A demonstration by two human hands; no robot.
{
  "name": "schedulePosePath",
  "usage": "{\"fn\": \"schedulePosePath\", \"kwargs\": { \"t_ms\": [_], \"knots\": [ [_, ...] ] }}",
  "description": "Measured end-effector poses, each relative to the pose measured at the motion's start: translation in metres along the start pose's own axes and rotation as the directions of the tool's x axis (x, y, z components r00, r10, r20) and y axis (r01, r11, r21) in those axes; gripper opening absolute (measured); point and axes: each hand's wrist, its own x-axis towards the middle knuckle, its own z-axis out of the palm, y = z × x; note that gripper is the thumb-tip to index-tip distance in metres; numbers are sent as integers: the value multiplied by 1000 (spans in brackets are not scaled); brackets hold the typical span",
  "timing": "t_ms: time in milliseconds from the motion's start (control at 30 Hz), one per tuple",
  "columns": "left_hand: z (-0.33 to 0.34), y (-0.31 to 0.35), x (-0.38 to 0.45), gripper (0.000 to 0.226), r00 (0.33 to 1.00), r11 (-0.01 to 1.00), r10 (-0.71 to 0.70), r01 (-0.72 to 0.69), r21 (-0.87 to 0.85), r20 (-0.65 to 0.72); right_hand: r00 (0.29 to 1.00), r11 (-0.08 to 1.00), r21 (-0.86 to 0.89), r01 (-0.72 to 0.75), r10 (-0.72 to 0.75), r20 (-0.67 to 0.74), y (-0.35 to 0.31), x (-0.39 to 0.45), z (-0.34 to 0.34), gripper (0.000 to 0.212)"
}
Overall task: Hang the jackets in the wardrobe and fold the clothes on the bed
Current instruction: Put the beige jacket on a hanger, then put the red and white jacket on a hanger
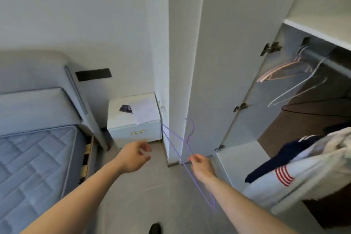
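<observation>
My right hand (pixel 201 166) grips a thin purple wire hanger (pixel 175 148) near its neck, hook pointing up, in front of the open wardrobe door (pixel 228 81). My left hand (pixel 135 156) hovers beside it with loosely curled fingers and holds nothing. Inside the wardrobe, a white and navy jacket with red stripes (pixel 296 167) hangs at the lower right. Bare hangers, pink (pixel 281 71) and white (pixel 296 89), dangle from the rail (pixel 322 59). The bed (pixel 34 157) at the left shows only its bare blue quilted mattress; no clothes on it are in view.
A white nightstand (pixel 134 119) with a sheet of paper and a small dark object stands between the bed's headboard (pixel 47 74) and the wardrobe. A black hanger (pixel 313 109) hangs deeper inside. A white shelf (pixel 319 30) tops the rail. Grey floor (pixel 142 195) lies underfoot.
</observation>
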Motion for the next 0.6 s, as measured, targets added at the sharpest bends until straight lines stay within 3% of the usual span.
{"fn": "schedulePosePath", "kwargs": {
  "t_ms": [133,233,400,600],
  "knots": [
    [7,-56,-76,34,967,977,-213,211,-30,-136,944,955,-156,250,-205,257,-40,-27,36,20],
    [10,-89,-144,56,898,941,-339,319,-114,-280,833,862,-212,461,-338,439,-63,-58,62,16],
    [18,-142,-274,74,646,809,-587,485,-331,-487,569,677,-147,721,-458,682,-104,-131,111,21],
    [44,-190,-429,82,304,664,-711,589,-461,-634,222,457,52,888,-525,821,-136,-229,172,20]
  ]
}}
